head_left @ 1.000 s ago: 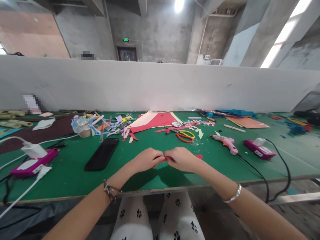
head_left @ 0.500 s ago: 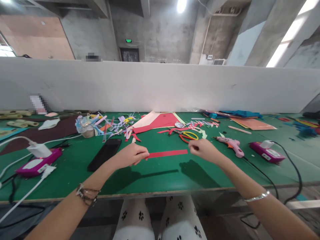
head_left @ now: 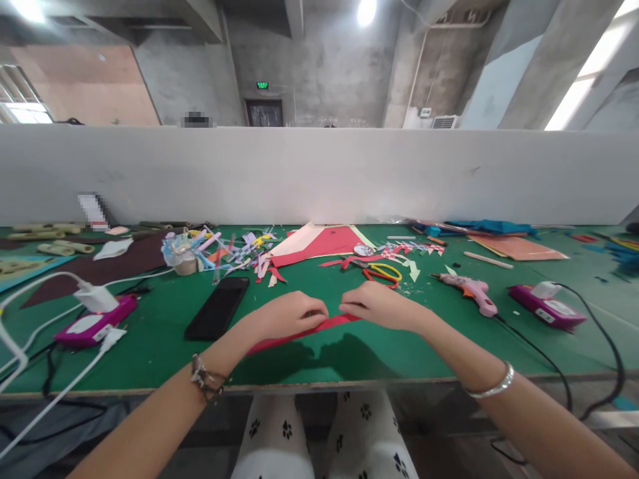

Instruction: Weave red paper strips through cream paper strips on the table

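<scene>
A long red paper strip [head_left: 330, 322] is held slightly above the green tabletop, its left part slanting down toward the table's front edge. My left hand [head_left: 294, 314] is closed on it near the middle, fingers curled over the strip. My right hand [head_left: 377, 306] pinches the right end, close beside the left hand; its fingertips partly hide the paper. Behind my right hand lie scissors with yellow and orange handles [head_left: 383, 273]. A black phone [head_left: 218, 309] rests left of my left hand.
Red and pale paper sheets [head_left: 332, 241] and paper scraps lie at the back, before a white partition [head_left: 319, 173]. A pink glue gun [head_left: 472, 291] and a purple power strip [head_left: 548, 306] are on the right. Another purple power strip [head_left: 94, 324] with white cables is on the left.
My right hand has moved left toward my left hand and now grips the red strip's end. My left hand has shifted right along the strip, which now trails out to its left.
</scene>
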`<state>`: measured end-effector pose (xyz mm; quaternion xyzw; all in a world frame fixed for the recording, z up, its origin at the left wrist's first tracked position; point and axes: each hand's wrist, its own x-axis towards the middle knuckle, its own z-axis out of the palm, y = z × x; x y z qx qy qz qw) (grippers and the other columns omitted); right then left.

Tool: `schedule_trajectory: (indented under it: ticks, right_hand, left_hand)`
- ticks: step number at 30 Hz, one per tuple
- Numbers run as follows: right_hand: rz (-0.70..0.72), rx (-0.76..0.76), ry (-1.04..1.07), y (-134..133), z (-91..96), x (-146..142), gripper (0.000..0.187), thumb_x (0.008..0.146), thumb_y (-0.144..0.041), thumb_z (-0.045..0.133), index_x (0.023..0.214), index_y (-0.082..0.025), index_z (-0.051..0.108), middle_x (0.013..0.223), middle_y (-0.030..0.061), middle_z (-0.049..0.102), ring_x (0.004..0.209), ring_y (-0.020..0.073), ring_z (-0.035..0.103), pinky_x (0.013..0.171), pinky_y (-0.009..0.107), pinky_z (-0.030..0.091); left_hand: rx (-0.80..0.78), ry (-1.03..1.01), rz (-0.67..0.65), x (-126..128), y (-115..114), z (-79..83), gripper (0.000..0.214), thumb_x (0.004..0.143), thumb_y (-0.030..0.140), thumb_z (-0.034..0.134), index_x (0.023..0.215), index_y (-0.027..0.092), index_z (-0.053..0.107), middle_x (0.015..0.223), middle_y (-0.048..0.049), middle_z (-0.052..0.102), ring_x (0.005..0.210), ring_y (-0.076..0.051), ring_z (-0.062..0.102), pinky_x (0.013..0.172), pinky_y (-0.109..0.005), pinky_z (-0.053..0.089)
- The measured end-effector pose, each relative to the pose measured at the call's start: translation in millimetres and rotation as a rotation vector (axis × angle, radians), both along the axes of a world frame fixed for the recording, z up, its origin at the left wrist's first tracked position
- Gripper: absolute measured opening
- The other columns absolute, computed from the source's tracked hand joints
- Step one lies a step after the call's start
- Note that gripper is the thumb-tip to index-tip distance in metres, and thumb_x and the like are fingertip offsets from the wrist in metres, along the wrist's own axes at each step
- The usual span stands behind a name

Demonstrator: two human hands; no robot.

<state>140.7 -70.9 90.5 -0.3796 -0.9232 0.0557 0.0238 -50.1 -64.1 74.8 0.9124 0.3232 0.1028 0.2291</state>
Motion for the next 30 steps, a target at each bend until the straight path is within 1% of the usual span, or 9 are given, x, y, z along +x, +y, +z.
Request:
schedule_trajectory:
  ticks: [3, 7, 8, 10, 14, 19, 23, 26, 30]
  right_hand:
    - [-0.06, 0.1, -0.119, 0.6, -0.9, -3.8, 0.029, 0.087, -0.028, 0.034, 0.073, -0.015, 0.056, 0.058, 0.0012, 0.055, 0.05, 0.0093, 0.043, 0.046, 0.022, 0.018]
    - [-0.115, 0.282, -0.209, -0.7, -4.0, -5.9, 0.029, 0.087, -0.026, 0.033, 0.077, -0.014, 0.057, 0.065, 0.005, 0.06, 0.055, 0.0121, 0.05, 0.049, 0.024, 0.018]
    - [-0.106, 0.308, -0.197, -0.9, -4.9, -5.2, 0.028, 0.087, -0.025, 0.033, 0.076, -0.015, 0.057, 0.065, 0.0051, 0.06, 0.056, 0.0124, 0.05, 0.051, 0.024, 0.019]
    - [-0.098, 0.307, -0.133, -1.3, -6.5, -2.9, 0.027, 0.086, -0.027, 0.035, 0.075, -0.015, 0.057, 0.065, 0.0045, 0.06, 0.057, 0.0124, 0.051, 0.052, 0.024, 0.021]
    - [-0.116, 0.126, 0.019, -2.1, -6.6, 2.6, 0.022, 0.083, -0.028, 0.042, 0.072, -0.016, 0.057, 0.057, 0.0002, 0.055, 0.052, 0.0096, 0.045, 0.049, 0.021, 0.022]
    - [-0.03, -0.072, 0.119, -3.5, -3.4, 5.1, 0.024, 0.082, -0.024, 0.042, 0.062, -0.015, 0.053, 0.05, -0.0036, 0.044, 0.046, 0.0068, 0.035, 0.047, 0.019, 0.022]
    - [-0.072, -0.236, 0.231, -2.9, -3.3, 9.2, 0.021, 0.08, -0.02, 0.039, 0.062, -0.016, 0.049, 0.044, -0.0057, 0.04, 0.042, 0.0064, 0.036, 0.045, 0.018, 0.025]
    - [-0.1, -0.301, 0.309, 0.4, -4.0, 17.8, 0.02, 0.079, -0.023, 0.039, 0.062, -0.016, 0.046, 0.042, -0.0065, 0.039, 0.039, 0.0061, 0.035, 0.043, 0.018, 0.026]
    - [-0.12, -0.322, 0.335, 4.2, -5.0, 34.4, 0.022, 0.078, -0.028, 0.038, 0.059, -0.017, 0.041, 0.04, -0.0069, 0.037, 0.038, 0.006, 0.033, 0.041, 0.017, 0.026]
  left_hand:
    - [0.049, -0.076, 0.067, 14.7, -1.5, -8.5, 0.025, 0.08, 0.029, 0.035, 0.07, 0.015, 0.054, 0.062, 0.0006, 0.055, 0.055, -0.011, 0.047, 0.051, -0.02, 0.033]
    - [-0.199, -0.269, 0.139, 26.6, -5.1, -18.9, 0.029, 0.082, 0.03, 0.028, 0.073, 0.015, 0.051, 0.055, 0.0035, 0.049, 0.048, -0.009, 0.046, 0.049, -0.019, 0.035]
    - [-0.231, -0.296, 0.151, 27.9, -5.8, -20.4, 0.028, 0.082, 0.028, 0.029, 0.073, 0.015, 0.051, 0.053, 0.0047, 0.047, 0.045, -0.008, 0.045, 0.048, -0.019, 0.035]
    - [-0.181, -0.305, 0.198, 29.2, -6.7, -21.5, 0.022, 0.079, 0.025, 0.032, 0.069, 0.015, 0.049, 0.049, 0.0063, 0.042, 0.042, -0.007, 0.042, 0.045, -0.018, 0.033]
    - [0.143, -0.187, 0.249, 28.1, -5.6, -19.9, 0.019, 0.076, 0.021, 0.036, 0.061, 0.017, 0.047, 0.046, 0.0061, 0.041, 0.043, -0.008, 0.04, 0.043, -0.019, 0.026]
    - [0.665, 0.035, 0.151, 23.4, -0.8, -29.1, 0.019, 0.075, 0.016, 0.037, 0.06, 0.018, 0.047, 0.042, 0.004, 0.045, 0.039, -0.011, 0.044, 0.04, -0.022, 0.021]
    - [1.046, -0.01, 0.08, 15.0, 5.6, -38.5, 0.023, 0.075, 0.012, 0.032, 0.057, 0.018, 0.045, 0.035, 0.0045, 0.042, 0.031, -0.011, 0.042, 0.039, -0.022, 0.021]
    - [1.218, -0.035, 0.088, 2.7, 10.0, -38.4, 0.025, 0.073, 0.009, 0.03, 0.054, 0.018, 0.044, 0.031, 0.005, 0.04, 0.028, -0.01, 0.04, 0.037, -0.022, 0.019]
    - [1.32, 0.026, 0.08, -23.8, 14.5, -36.3, 0.027, 0.072, 0.007, 0.03, 0.052, 0.018, 0.043, 0.03, 0.0052, 0.04, 0.028, -0.01, 0.04, 0.038, -0.022, 0.02]
